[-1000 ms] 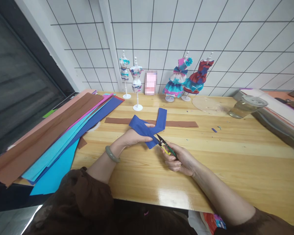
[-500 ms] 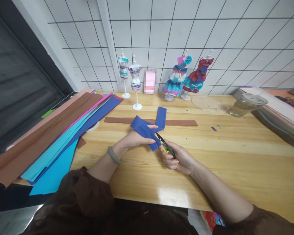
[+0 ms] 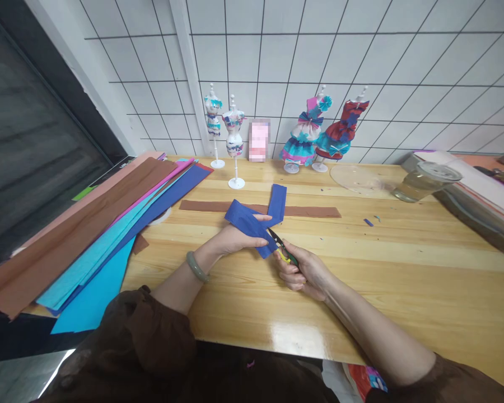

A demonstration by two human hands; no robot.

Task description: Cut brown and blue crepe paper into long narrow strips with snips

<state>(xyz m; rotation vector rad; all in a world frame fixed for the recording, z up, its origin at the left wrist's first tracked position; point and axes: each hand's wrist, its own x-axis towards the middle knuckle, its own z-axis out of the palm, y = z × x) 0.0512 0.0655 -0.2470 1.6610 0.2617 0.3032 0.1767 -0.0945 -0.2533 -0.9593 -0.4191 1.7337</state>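
Note:
My left hand (image 3: 239, 238) pinches a folded strip of blue crepe paper (image 3: 246, 218) between thumb and fingers. One end of the strip points up and away, past the fingertips. In my right hand (image 3: 300, 268) is a pair of scissors (image 3: 279, 239) with dark blades and yellow and green on the handles. The blades lie at the strip's right edge, close to my left fingertips; how far they are apart is hard to make out. Behind the blue paper, a long brown paper strip (image 3: 315, 211) lies flat across the table.
Layered coloured paper sheets (image 3: 105, 224) cover the table's left side. Two small mannequins (image 3: 235, 137) and two in paper dresses (image 3: 304, 137) stand by the tiled wall, with a blurred pink rectangle (image 3: 259, 143) between. A lidded plastic cup (image 3: 424, 182) and blue scraps (image 3: 368, 222) are at right.
The whole view has shifted very slightly. Both hands, the blue paper and the scissors stay in nearly the same position, with the scissors still at the paper's edge.

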